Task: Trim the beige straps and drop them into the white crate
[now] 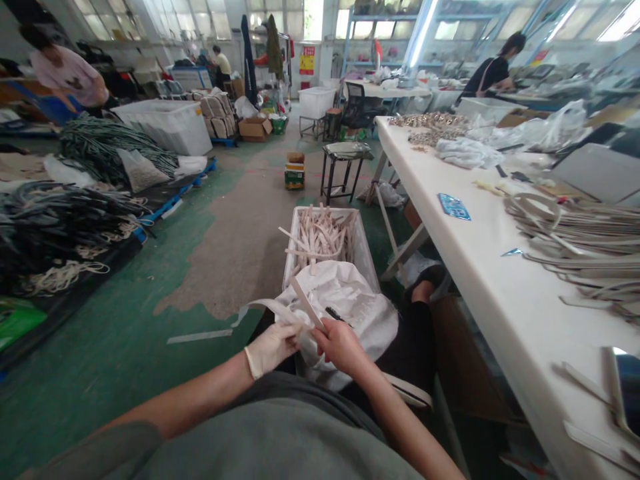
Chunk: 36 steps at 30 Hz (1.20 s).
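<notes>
Two hands of mine meet over my lap: my gloved left hand (274,348) pinches a thin, whitish ribbon-like strip (270,304) that trails away left, and my bare right hand (341,343) grips a flat, pale beige strap (306,300), its end pointing far. Something small and dark shows beside my right fingers; I cannot tell what it is. Beneath lies a crumpled white cloth-like sack (367,317). Just beyond it, a white rectangular plastic crate (369,259) is heaped with pinkish-beige strips (320,233). At far left stands a big white plastic bin (163,130), its contents hidden from me.

On the right, a blue glossy packet (453,207) carries lettering too small to read, as does a red-and-yellow poster (307,60) at the far end. The packet lies on a long white bench (445,247), left of stacked greyish-beige straps (590,233). Green floor paint (125,373) is worn to grey around the aisle.
</notes>
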Motion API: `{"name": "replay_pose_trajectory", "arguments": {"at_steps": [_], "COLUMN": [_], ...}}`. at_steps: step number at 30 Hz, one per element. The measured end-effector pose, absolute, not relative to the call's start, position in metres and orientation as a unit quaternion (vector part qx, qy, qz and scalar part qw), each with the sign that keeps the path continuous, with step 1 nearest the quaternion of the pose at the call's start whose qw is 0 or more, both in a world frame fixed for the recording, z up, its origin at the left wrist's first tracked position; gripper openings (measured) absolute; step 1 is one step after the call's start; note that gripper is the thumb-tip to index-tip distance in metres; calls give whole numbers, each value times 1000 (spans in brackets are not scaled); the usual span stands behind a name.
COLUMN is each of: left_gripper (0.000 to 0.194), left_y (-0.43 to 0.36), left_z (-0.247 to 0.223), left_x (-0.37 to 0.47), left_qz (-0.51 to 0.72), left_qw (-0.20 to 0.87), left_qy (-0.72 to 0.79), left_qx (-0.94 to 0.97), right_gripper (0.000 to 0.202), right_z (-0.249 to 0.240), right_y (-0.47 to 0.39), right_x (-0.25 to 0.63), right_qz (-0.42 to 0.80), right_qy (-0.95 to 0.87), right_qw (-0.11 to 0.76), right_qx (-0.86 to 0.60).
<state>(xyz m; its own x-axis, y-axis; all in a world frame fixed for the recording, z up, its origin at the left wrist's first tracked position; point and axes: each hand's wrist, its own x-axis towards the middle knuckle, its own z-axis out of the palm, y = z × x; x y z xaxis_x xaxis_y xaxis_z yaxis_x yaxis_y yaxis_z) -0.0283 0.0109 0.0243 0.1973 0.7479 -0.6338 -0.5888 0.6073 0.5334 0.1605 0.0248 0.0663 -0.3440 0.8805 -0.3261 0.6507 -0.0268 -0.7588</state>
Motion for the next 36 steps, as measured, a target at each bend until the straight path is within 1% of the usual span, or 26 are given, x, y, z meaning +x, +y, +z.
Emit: {"name": "replay_pose_trajectory", "arguments": {"at_steps": [3, 7, 9, 13, 16, 19, 25, 27, 29, 31, 36], "left_gripper": [19, 18, 16, 16, 16, 15, 8, 8, 9, 9, 10], "left_y": [0, 6, 8, 5, 15, 29, 26, 28, 34, 36, 11], "left_z": [17, 21, 26, 31, 30, 27, 34, 40, 44, 47, 39], "left_x": [-16, -31, -32, -11, -10, -23, -4, -1, -8, -17, -20], "left_qz": [428, 460, 444, 396, 423, 446, 410, 427, 455, 460, 395], "left_qw": [780, 735, 745, 801, 785, 752, 794, 784, 761, 752, 778], "left_qy": [451, 497, 497, 444, 447, 483, 447, 448, 461, 471, 489], "left_qx": [71, 27, 28, 64, 73, 55, 48, 46, 42, 39, -4], "right_gripper": [24, 23, 22, 25, 23, 21, 19, 19, 21, 23, 26], "right_z": [60, 61, 64, 69, 70, 71, 71, 73, 77, 83, 108], "right_y": [22, 17, 15, 18, 19, 16, 20, 22, 21, 18, 5], "right_x": [158, 184, 190, 177, 181, 198, 190, 189, 196, 208, 224], "right_qz": [463, 517, 500, 466, 485, 511, 488, 491, 480, 447, 333], "right_qy": [-688, -662, -663, -674, -664, -643, -657, -647, -632, -628, -682], "right_qw": [132, 122, 122, 131, 160, 159, 148, 161, 176, 172, 123], "right_qx": [-543, -529, -543, -559, -546, -548, -555, -561, -583, -614, -640]}}
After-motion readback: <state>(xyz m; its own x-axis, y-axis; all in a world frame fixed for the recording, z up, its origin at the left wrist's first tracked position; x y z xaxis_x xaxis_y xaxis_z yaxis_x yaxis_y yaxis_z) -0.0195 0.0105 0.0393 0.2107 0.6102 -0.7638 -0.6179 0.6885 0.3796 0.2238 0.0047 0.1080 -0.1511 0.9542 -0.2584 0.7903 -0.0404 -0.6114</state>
